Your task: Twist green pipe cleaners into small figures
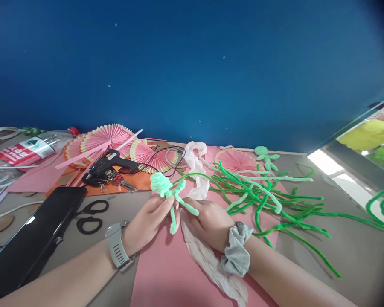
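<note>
My left hand (153,219), with a grey watch at the wrist, pinches a light green pipe-cleaner figure (161,184). It has a coiled round top and several short bent strands below. My right hand (208,219), a grey scrunchie at its wrist, is closed against the figure's right side, by one strand; its fingertips are partly hidden. Both hands are over a pink sheet (160,273). A crumpled whitish strip (208,260) runs beneath my right hand. To the right lies a loose heap of green pipe cleaners (269,204). A similar light green figure (267,158) rests behind the heap.
Left of my hands are black scissors (89,225), a black phone-like slab (35,238), a black glue gun (110,164) and keys (124,182). Pleated pink paper fans (110,143) and a plastic bottle (28,149) lie near the blue wall (192,72).
</note>
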Demonstrator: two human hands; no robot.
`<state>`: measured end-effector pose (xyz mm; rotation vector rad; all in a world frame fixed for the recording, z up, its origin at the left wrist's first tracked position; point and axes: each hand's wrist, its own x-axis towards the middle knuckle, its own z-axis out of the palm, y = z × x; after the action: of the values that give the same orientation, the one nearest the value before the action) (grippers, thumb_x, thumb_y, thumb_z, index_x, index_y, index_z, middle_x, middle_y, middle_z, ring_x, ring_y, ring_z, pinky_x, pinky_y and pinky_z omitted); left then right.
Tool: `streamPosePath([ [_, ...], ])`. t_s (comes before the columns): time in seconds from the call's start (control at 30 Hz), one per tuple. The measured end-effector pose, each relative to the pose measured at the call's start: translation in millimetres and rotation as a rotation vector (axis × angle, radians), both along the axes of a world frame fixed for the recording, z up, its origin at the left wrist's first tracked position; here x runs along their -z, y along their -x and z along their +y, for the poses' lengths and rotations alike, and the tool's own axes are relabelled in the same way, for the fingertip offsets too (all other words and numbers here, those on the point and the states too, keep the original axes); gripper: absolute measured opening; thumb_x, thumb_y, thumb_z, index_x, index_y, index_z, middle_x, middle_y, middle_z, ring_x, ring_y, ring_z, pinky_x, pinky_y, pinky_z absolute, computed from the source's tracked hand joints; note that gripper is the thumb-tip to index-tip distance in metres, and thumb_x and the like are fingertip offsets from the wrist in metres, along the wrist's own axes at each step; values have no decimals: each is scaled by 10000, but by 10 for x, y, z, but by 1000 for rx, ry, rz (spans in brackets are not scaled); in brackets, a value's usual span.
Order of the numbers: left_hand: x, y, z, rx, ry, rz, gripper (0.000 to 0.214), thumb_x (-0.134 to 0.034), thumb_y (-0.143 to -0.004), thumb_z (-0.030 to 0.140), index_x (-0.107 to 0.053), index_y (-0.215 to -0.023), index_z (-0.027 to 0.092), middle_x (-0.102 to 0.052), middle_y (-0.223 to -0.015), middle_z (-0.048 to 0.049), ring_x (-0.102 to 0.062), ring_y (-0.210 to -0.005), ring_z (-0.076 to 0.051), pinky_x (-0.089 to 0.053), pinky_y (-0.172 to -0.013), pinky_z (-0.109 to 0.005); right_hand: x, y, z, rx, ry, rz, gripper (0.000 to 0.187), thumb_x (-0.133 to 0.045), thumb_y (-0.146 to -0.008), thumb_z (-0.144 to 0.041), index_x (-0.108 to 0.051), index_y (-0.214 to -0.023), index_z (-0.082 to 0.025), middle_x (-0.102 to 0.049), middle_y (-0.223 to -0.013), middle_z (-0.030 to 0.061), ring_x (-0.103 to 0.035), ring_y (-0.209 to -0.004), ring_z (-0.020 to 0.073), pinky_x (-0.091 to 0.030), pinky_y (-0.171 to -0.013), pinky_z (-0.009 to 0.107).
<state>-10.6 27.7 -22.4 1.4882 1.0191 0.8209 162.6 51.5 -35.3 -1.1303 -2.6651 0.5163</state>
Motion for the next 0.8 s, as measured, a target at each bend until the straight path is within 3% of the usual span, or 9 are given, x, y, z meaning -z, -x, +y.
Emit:
streamPosePath([
  [0.1,39,-1,-3,-73,-42,71,484,-209,-931,289,-467,-539,172,-514,-522,17,-496,-561,-106,-377,-696,-225,14,30,-37,-29,-78,-70,229,-343,-871,-199,-487,-1047,-164,-641,-775,45,-582,-636,170,-347,-541,257],
  [0.27,151,10,-4,-340,-276,432,297,-373,-883,291,-453,-617,185,-520,-578,18,-480,-563,-128,-347,-585,-240,23,85,-147,-35,-217,-245,316,-410,-812,-145,-471,-1122,-154,-634,-719,43,-579,-578,196,-264,-477,284],
  [0.43,175,50,4,-309,-400,578,240,-365,-884,233,-470,-675,178,-543,-627,12,-488,-563,-117,-342,-574,-234,-1,115,-213,58,-199,-144,169,-365,-854,-212,-525,-899,-177,-579,-622,-1,-522,-501,157,-242,-453,286],
  [0.57,186,54,11,-307,-413,629,272,-360,-887,256,-469,-652,174,-558,-621,1,-498,-545,-115,-337,-544,-227,-16,108,-220,36,-313,-71,151,-390,-835,-182,-519,-755,-183,-549,-614,0,-480,-515,142,-279,-485,280],
  [0.7,172,30,21,-309,-393,682,202,-377,-875,254,-505,-740,176,-558,-603,5,-485,-506,-126,-316,-493,-227,-49,89,-207,41,-526,35,102,-449,-808,-160,-541,-773,-183,-597,-884,59,-511,-803,204,-344,-687,319],
  [0.8,142,17,35,-290,-394,637,160,-402,-859,229,-503,-747,177,-552,-608,10,-481,-515,-125,-321,-499,-221,-53,76,-185,36,-505,85,89,-460,-810,-168,-549,-815,-173,-579,-1034,69,-474,-949,232,-330,-791,354],
])
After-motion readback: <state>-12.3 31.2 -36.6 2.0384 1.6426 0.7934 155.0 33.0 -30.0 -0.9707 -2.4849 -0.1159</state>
